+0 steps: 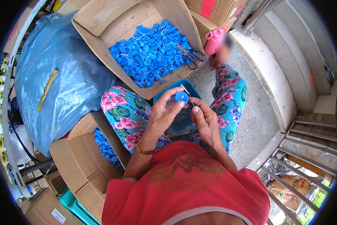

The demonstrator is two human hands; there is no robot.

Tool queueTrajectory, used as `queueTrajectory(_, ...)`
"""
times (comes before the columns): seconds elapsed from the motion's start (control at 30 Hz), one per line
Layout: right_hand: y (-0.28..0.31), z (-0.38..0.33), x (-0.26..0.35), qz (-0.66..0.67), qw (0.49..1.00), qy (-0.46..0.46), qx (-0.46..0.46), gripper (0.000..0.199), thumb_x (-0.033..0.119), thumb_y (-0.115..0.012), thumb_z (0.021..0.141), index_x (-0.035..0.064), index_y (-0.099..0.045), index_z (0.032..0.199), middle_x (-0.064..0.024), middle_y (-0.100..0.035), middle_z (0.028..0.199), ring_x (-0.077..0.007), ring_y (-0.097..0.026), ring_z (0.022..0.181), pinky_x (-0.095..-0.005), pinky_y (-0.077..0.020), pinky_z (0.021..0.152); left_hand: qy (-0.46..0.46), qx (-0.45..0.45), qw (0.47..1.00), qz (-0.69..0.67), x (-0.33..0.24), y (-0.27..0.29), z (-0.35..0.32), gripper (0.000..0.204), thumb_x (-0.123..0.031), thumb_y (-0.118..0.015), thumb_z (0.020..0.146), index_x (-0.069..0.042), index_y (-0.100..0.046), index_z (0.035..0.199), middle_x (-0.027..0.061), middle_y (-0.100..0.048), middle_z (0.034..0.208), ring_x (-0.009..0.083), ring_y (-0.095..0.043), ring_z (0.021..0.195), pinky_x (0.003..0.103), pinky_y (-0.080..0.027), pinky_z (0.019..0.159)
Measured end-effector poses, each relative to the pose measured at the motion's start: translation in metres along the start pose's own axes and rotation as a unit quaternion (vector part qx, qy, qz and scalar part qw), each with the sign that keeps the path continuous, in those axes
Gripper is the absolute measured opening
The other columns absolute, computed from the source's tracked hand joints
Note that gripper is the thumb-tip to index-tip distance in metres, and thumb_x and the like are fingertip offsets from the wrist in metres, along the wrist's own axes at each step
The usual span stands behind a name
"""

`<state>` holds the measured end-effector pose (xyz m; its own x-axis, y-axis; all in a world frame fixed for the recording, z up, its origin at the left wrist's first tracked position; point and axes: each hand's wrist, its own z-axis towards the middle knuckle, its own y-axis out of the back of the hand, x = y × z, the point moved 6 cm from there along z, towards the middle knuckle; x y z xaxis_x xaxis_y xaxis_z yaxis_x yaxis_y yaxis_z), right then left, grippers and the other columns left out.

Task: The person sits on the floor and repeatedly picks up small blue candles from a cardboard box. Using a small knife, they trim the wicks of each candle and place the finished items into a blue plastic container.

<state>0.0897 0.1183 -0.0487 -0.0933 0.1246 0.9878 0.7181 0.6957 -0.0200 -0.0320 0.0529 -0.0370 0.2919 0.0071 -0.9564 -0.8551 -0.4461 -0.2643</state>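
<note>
My left hand (164, 109) pinches a small blue bell-shaped plastic piece (181, 98) between thumb and fingers. A short white cord (184, 88) sticks up by its far edge. Close by on the right, my right hand (205, 119) has its thumb and forefinger pressed together; a thin strand seems to run from them to the piece, but it is too fine to make out. Under both hands a teal basin (194, 90) sits between my knees, holding thin, pale pieces that I cannot name.
Ahead, an open cardboard box (101, 15) holds many blue pieces (148, 56) with white cords; scissors (193, 59) lie on its right side. At left are a blue plastic bag (59, 78) and another box (78, 161). A pink bottle (212, 42) stands near my foot, metal railings (299, 165) at right.
</note>
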Motion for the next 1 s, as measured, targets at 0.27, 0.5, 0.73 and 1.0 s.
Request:
queueTrajectory(0.27, 0.007, -0.016, 0.018, 0.009, 1.000, 0.026, 0.010, 0.032, 0.018, -0.049, 0.094, 0.0031, -0.050, 0.122, -0.0047, -0.059, 0.082, -0.0062, -0.044, 0.064, -0.0217, -0.0387, 0.056, -0.041, 0.016, 0.999, -0.022, -0.022, -0.018, -0.018, 0.042, -0.002, -0.059, 0.085, 0.002, -0.046, 0.125, 0.0109, -0.055, 0.114, 0.0159, -0.056, 0.101, 0.029, -0.046, 0.090)
queueTrajectory(0.5, 0.012, -0.038, 0.044, -0.076, 0.985, 0.156, -0.001, 0.038, 0.014, -0.053, 0.091, 0.0049, -0.047, 0.128, -0.0042, -0.052, 0.072, -0.0095, -0.046, 0.065, -0.0244, -0.0407, 0.060, -0.075, 0.005, 0.997, -0.031, -0.035, -0.028, -0.022, 0.040, -0.002, -0.064, 0.082, 0.001, -0.050, 0.120, 0.0079, -0.055, 0.114, 0.0155, -0.055, 0.102, 0.029, -0.046, 0.089)
queueTrajectory(0.73, 0.014, -0.042, 0.056, -0.091, 0.976, 0.195, -0.023, 0.041, 0.014, -0.054, 0.090, 0.0057, -0.047, 0.129, -0.0071, -0.055, 0.074, -0.0109, -0.048, 0.063, -0.0258, -0.0425, 0.059, -0.063, 0.032, 0.993, -0.090, -0.040, -0.040, -0.022, 0.042, -0.003, -0.065, 0.082, 0.000, -0.051, 0.121, 0.0057, -0.055, 0.113, 0.0116, -0.056, 0.095, 0.025, -0.047, 0.084)
queueTrajectory(1.0, 0.012, -0.029, 0.065, -0.117, 0.976, 0.186, -0.011, 0.042, 0.015, -0.056, 0.089, 0.0056, -0.047, 0.129, -0.0108, -0.058, 0.083, -0.0141, -0.053, 0.067, -0.0281, -0.0450, 0.064, -0.102, 0.036, 0.994, -0.019, -0.045, -0.033, -0.014, 0.045, 0.006, -0.064, 0.079, 0.001, -0.052, 0.122, 0.0063, -0.055, 0.114, 0.0133, -0.055, 0.100, 0.026, -0.047, 0.086)
